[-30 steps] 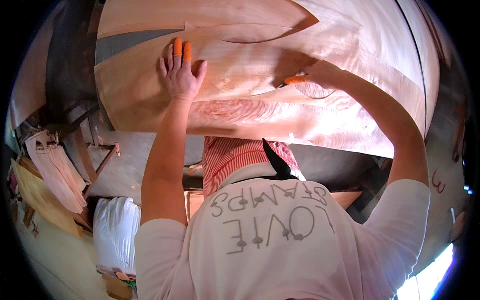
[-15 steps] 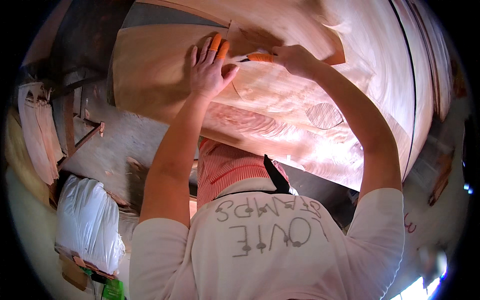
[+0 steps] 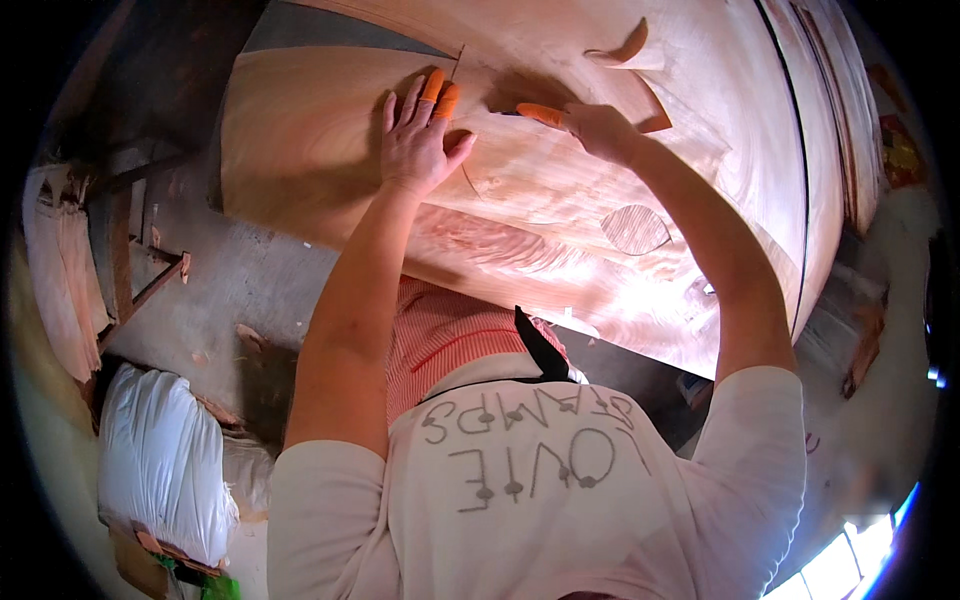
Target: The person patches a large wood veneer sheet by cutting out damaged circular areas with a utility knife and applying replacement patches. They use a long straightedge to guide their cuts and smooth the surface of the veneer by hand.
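My left hand [image 3: 420, 140] lies flat, fingers spread, on a pale wood veneer sheet [image 3: 300, 130], with orange covers on two fingers. My right hand [image 3: 590, 128] is closed just to its right, its outstretched index finger in an orange cover. From that fingertip a small dark blade [image 3: 505, 112], seemingly a knife's, points left toward my left hand; its handle is hidden in my grip. Beyond my right hand a curled veneer strip [image 3: 628, 45] lies on the sheets, near a lifted veneer edge [image 3: 652, 105]. An oval patch [image 3: 636, 230] shows in the wood nearer me.
Veneer sheets with a long dark gap [image 3: 800, 150] extend to the right. At left stand a metal frame [image 3: 150, 275] and a bundle of veneer strips [image 3: 68, 270]. A white plastic-wrapped bundle [image 3: 160, 460] sits lower left. Scraps lie on the floor [image 3: 255, 290].
My right hand has shifted slightly right with the blade. A curled veneer strip now shows beyond it. My left hand stays pressed in the same place.
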Demonstrator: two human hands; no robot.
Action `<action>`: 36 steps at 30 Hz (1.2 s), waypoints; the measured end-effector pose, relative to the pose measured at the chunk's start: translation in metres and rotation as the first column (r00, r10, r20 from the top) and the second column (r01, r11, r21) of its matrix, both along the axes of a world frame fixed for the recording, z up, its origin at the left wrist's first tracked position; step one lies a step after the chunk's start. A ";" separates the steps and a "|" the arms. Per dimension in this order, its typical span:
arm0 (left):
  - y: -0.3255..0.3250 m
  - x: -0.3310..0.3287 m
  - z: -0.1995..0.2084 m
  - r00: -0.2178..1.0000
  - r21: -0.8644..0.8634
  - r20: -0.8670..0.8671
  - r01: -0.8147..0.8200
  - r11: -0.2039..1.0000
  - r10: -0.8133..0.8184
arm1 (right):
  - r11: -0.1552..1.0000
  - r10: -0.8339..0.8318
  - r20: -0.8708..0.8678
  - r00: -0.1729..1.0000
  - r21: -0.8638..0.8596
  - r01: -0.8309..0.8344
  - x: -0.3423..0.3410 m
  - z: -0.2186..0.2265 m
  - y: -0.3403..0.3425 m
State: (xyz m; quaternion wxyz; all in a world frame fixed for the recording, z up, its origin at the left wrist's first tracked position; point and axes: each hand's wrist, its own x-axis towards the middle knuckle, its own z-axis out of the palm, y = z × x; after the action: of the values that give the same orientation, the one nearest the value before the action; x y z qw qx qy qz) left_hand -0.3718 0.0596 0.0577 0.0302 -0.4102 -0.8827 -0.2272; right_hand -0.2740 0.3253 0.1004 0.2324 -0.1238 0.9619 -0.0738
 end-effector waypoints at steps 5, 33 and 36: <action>0.000 0.000 0.001 1.000 -0.009 -0.017 0.006 1.000 -0.006 | 0.981 -0.193 0.017 0.981 -0.007 0.193 0.047 -0.010 0.010; 0.049 0.062 -0.002 0.937 0.022 -0.079 0.343 0.939 -0.340 | 0.246 -0.966 0.069 0.250 -0.066 0.967 0.199 -0.017 -0.142; 0.050 0.065 0.003 0.931 0.001 -0.058 0.360 0.933 -0.359 | 0.374 -0.923 0.139 0.358 0.116 0.920 0.215 -0.017 -0.170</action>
State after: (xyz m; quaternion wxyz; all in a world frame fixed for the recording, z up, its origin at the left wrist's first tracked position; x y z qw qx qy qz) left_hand -0.3068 0.1100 0.0606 0.0154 -0.5709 -0.7903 -0.2221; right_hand -0.0589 0.1555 0.0831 0.2384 0.4447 0.8414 -0.1934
